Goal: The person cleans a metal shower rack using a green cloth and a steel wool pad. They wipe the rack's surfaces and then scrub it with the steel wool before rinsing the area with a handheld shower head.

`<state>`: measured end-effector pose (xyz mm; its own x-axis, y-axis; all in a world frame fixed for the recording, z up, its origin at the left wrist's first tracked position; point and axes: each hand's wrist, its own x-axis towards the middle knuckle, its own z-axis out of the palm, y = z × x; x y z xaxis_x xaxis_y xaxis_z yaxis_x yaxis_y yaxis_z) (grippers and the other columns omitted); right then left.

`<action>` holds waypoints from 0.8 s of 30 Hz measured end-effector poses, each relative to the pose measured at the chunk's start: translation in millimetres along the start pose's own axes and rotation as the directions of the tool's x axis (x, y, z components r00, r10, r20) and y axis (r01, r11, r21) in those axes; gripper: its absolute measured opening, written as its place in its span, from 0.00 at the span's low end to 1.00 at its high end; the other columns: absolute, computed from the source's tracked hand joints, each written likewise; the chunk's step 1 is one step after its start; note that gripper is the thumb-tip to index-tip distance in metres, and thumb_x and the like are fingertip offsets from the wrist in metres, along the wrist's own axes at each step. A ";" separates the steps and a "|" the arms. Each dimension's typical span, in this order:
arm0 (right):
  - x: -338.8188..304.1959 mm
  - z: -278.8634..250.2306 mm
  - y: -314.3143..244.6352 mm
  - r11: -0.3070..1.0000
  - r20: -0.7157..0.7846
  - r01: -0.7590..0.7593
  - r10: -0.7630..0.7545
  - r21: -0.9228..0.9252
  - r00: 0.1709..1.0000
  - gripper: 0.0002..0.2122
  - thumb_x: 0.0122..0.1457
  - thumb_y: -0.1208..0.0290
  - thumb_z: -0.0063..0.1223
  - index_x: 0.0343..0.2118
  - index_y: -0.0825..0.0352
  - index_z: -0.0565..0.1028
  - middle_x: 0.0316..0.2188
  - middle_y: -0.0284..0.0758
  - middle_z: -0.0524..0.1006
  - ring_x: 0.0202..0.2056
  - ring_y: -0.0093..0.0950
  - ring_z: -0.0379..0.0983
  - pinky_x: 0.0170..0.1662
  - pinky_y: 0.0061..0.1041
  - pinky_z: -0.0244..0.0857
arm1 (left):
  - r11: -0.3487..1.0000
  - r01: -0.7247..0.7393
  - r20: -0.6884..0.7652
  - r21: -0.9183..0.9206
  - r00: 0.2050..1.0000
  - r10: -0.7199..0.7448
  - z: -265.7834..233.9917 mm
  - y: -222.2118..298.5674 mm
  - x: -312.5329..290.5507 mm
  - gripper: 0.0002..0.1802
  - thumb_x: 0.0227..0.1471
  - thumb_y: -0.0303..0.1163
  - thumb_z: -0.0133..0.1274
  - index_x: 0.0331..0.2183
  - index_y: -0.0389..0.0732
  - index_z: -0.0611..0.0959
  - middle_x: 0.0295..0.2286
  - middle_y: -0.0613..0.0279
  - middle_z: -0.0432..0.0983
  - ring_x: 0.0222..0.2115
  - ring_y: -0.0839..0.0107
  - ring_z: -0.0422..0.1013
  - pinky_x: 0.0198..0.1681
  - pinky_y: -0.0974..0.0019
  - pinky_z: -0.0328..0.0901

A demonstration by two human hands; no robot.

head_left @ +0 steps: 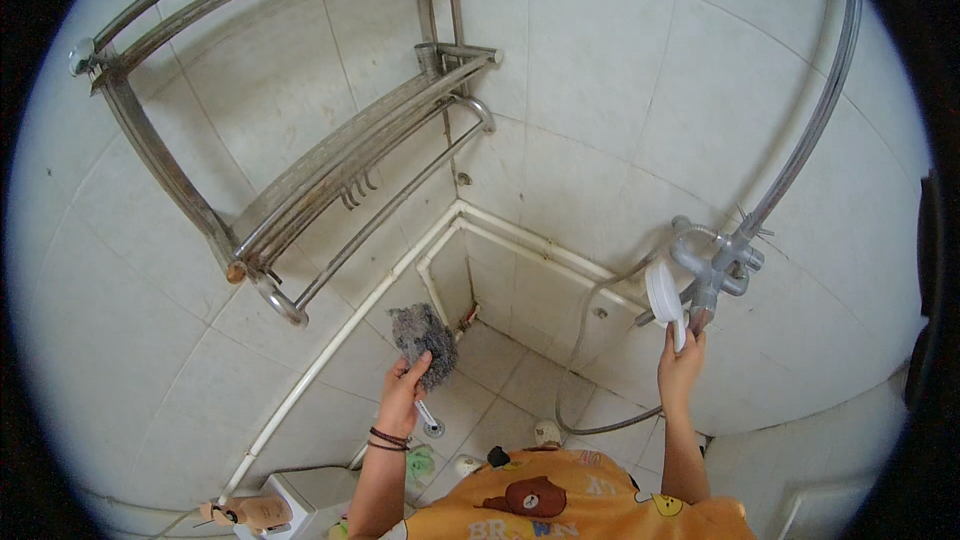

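Note:
My left hand (pixel 402 395) is closed around a scrubbing brush (pixel 420 328) with a grey, wiry-looking head. The brush head points away from me, and its white handle sticks out below my fingers. On the right, my right hand (pixel 680 370) grips the handle of a white shower head (pixel 661 290), which is held upright. Just beside it is the metal shower mixer tap (pixel 722 270) on the tiled wall. I cannot tell whether the hand touches the tap. A flexible hose (pixel 572 360) loops down from the tap area toward the floor and back up near my right wrist.
A worn metal towel rack (pixel 360 155) juts from the left wall at upper left. White pipes (pixel 340 350) run along the walls. A floor drain (pixel 434 428) lies below my left hand. At lower left, a tan pump bottle (pixel 262 513) stands by a white box-shaped surface (pixel 315 496).

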<state>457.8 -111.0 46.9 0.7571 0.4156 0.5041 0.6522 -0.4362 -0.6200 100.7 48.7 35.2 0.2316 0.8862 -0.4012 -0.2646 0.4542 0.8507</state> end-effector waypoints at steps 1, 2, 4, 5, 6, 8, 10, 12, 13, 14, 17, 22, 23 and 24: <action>1.3 2.3 1.5 0.999 -0.008 0.031 -0.031 -0.014 0.999 0.09 0.54 0.72 0.50 0.33 0.75 0.72 0.34 0.53 0.68 0.37 0.50 0.66 0.39 0.37 0.61 | 1.000 0.002 0.007 -0.001 1.000 -0.002 -2.9 -0.1 3.4 0.09 0.47 0.36 0.58 0.29 0.45 0.75 0.21 0.77 0.67 0.13 0.87 0.51 0.14 0.79 0.45; 0.9 1.9 5.9 0.998 -0.016 0.055 -0.056 -0.038 0.998 0.09 0.54 0.72 0.49 0.32 0.75 0.72 0.35 0.53 0.68 0.37 0.50 0.66 0.40 0.38 0.61 | 1.000 0.013 0.020 0.000 1.000 -0.013 -3.6 -2.4 6.8 0.09 0.47 0.36 0.58 0.29 0.45 0.74 0.21 0.77 0.67 0.13 0.87 0.51 0.14 0.79 0.45; 0.2 3.0 10.1 0.994 -0.028 0.081 -0.083 -0.072 0.996 0.09 0.53 0.73 0.49 0.32 0.75 0.72 0.35 0.54 0.67 0.37 0.51 0.66 0.39 0.39 0.61 | 0.999 0.046 0.045 -0.009 0.998 -0.046 -1.1 -3.1 12.3 0.12 0.46 0.35 0.59 0.30 0.43 0.74 0.22 0.76 0.67 0.13 0.87 0.52 0.15 0.80 0.46; 1.4 5.2 10.3 0.993 -0.038 0.084 -0.087 -0.079 0.995 0.08 0.53 0.74 0.49 0.32 0.75 0.72 0.35 0.54 0.67 0.37 0.51 0.66 0.39 0.39 0.61 | 0.998 0.058 0.058 -0.013 0.997 -0.057 0.3 -1.9 15.0 0.13 0.45 0.35 0.60 0.31 0.43 0.74 0.22 0.75 0.67 0.14 0.86 0.53 0.15 0.80 0.47; 1.3 6.7 11.1 0.993 -0.048 0.087 -0.091 -0.086 0.995 0.08 0.52 0.74 0.50 0.32 0.75 0.72 0.35 0.54 0.67 0.37 0.52 0.66 0.39 0.40 0.60 | 0.998 0.059 0.073 -0.019 0.996 -0.057 3.3 -2.0 15.5 0.13 0.45 0.35 0.60 0.31 0.42 0.73 0.23 0.75 0.67 0.14 0.86 0.53 0.15 0.80 0.47; -0.3 8.9 15.0 0.993 -0.028 0.045 -0.048 -0.105 0.998 0.08 0.52 0.75 0.50 0.33 0.74 0.72 0.34 0.54 0.67 0.37 0.52 0.66 0.39 0.41 0.60 | 0.997 0.079 0.103 -0.026 0.992 -0.076 5.2 -6.5 18.6 0.14 0.45 0.35 0.60 0.32 0.41 0.74 0.23 0.75 0.67 0.15 0.87 0.54 0.15 0.80 0.47; -0.9 8.0 13.3 0.994 -0.032 0.031 -0.035 -0.108 0.999 0.08 0.51 0.75 0.50 0.33 0.74 0.72 0.34 0.53 0.68 0.36 0.52 0.66 0.38 0.41 0.60 | 0.994 0.107 0.126 -0.004 0.986 -0.106 6.0 -11.6 23.9 0.16 0.46 0.35 0.59 0.35 0.40 0.74 0.25 0.75 0.68 0.16 0.87 0.55 0.17 0.80 0.48; -2.0 7.7 8.0 0.995 -0.058 0.042 -0.048 -0.092 0.997 0.08 0.51 0.76 0.50 0.33 0.74 0.72 0.33 0.52 0.68 0.35 0.51 0.66 0.37 0.40 0.61 | 0.993 0.117 0.164 0.002 0.980 -0.116 9.0 -12.0 23.9 0.17 0.46 0.36 0.59 0.37 0.40 0.74 0.26 0.75 0.68 0.17 0.87 0.55 0.17 0.80 0.48; -2.4 9.2 9.4 0.990 -0.077 0.073 -0.083 -0.120 0.994 0.08 0.51 0.76 0.50 0.32 0.74 0.72 0.33 0.51 0.68 0.34 0.50 0.67 0.37 0.40 0.61 | 0.992 0.123 0.184 0.005 0.975 -0.121 11.0 -11.7 23.4 0.18 0.46 0.36 0.59 0.38 0.40 0.74 0.27 0.74 0.68 0.17 0.87 0.55 0.18 0.80 0.47; -3.2 10.4 12.5 0.983 -0.095 0.102 -0.117 -0.149 0.989 0.08 0.51 0.76 0.50 0.32 0.74 0.73 0.32 0.51 0.68 0.34 0.49 0.67 0.36 0.39 0.61 | 0.992 0.127 0.182 0.010 0.975 -0.127 14.2 -11.0 21.8 0.19 0.46 0.36 0.59 0.39 0.40 0.74 0.27 0.74 0.69 0.18 0.87 0.55 0.18 0.80 0.47; -3.2 7.8 8.2 0.986 -0.093 0.107 -0.120 -0.130 0.988 0.07 0.50 0.76 0.50 0.31 0.74 0.73 0.32 0.49 0.68 0.32 0.48 0.67 0.35 0.38 0.62 | 0.989 0.147 0.174 0.031 0.973 -0.150 18.6 -13.3 21.7 0.21 0.45 0.37 0.60 0.40 0.40 0.73 0.28 0.75 0.69 0.18 0.87 0.55 0.18 0.81 0.47; -4.3 14.3 20.6 0.989 -0.101 0.094 -0.105 -0.114 0.989 0.07 0.49 0.75 0.52 0.31 0.73 0.74 0.31 0.49 0.69 0.33 0.48 0.68 0.36 0.37 0.62 | 0.973 0.201 0.113 0.111 0.970 -0.213 25.9 -24.1 25.5 0.24 0.43 0.40 0.61 0.41 0.39 0.73 0.26 0.75 0.69 0.18 0.86 0.55 0.19 0.79 0.49; -4.6 14.9 22.9 0.989 -0.104 0.074 -0.088 -0.132 0.991 0.07 0.50 0.75 0.52 0.31 0.73 0.74 0.31 0.49 0.69 0.34 0.48 0.68 0.36 0.37 0.62 | 0.971 0.209 0.150 0.112 0.963 -0.225 24.8 -29.8 27.0 0.25 0.43 0.41 0.61 0.41 0.39 0.73 0.26 0.74 0.69 0.18 0.85 0.55 0.19 0.79 0.49; -4.8 18.0 22.6 0.988 -0.110 0.055 -0.071 -0.144 0.991 0.07 0.50 0.75 0.52 0.31 0.73 0.74 0.32 0.49 0.69 0.34 0.48 0.68 0.36 0.37 0.62 | 0.971 0.211 0.188 0.113 0.955 -0.230 23.2 -36.9 32.2 0.25 0.43 0.41 0.61 0.41 0.39 0.73 0.26 0.74 0.68 0.18 0.85 0.55 0.19 0.78 0.50</action>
<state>468.2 -108.4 19.7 0.7081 0.3550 0.6104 0.6916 -0.5232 -0.4979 139.6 58.3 -1.2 0.4575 0.7250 -0.5149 -0.1018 0.6179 0.7796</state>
